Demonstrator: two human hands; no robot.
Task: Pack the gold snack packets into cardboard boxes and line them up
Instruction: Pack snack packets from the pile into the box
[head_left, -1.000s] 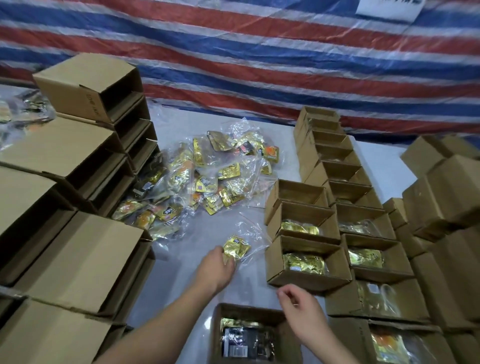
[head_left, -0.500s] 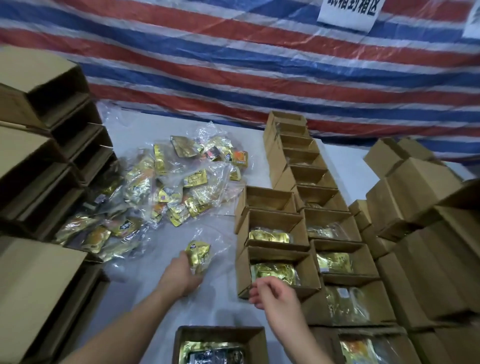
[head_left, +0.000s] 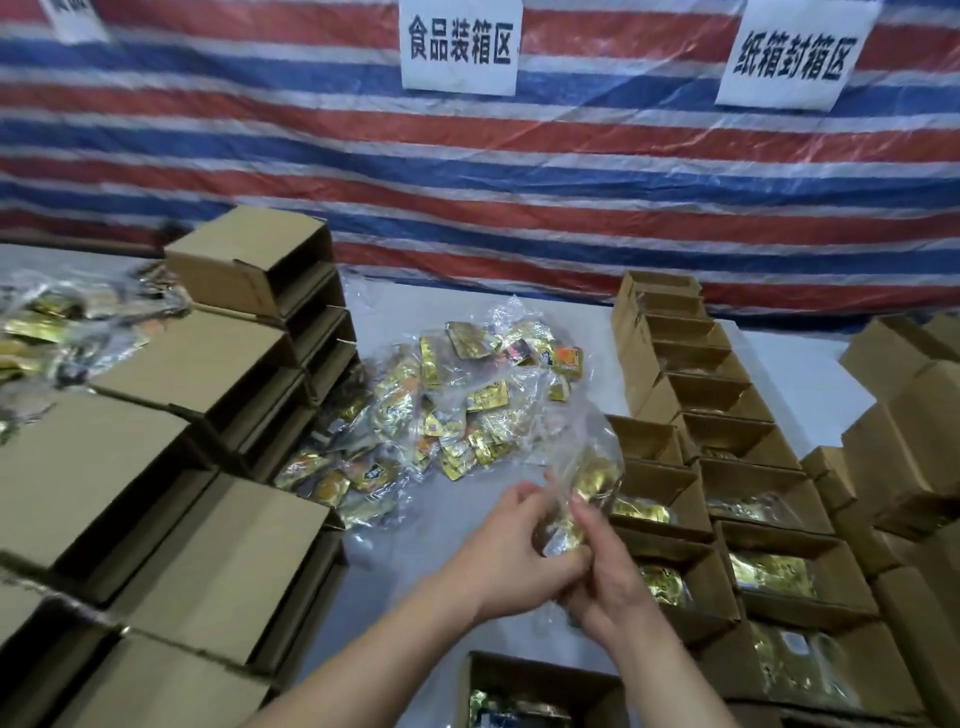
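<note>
Both hands meet in the lower middle of the frame. The left hand (head_left: 511, 558) and the right hand (head_left: 605, 577) each curl a grip round one clear bag of gold snack packets (head_left: 584, 493) — it is lifted just above the tabletop (head_left: 441, 525). Right beside it, on the right, open cardboard boxes (head_left: 727, 499) stand in two rows, and the near ones have gold packets inside. A pile of bagged packets (head_left: 457, 410) lies in the middle of the frame. Stacked boxes (head_left: 218, 395) fill the left side. A striped sheet (head_left: 467, 166) with two paper signs hangs along the top.
</note>
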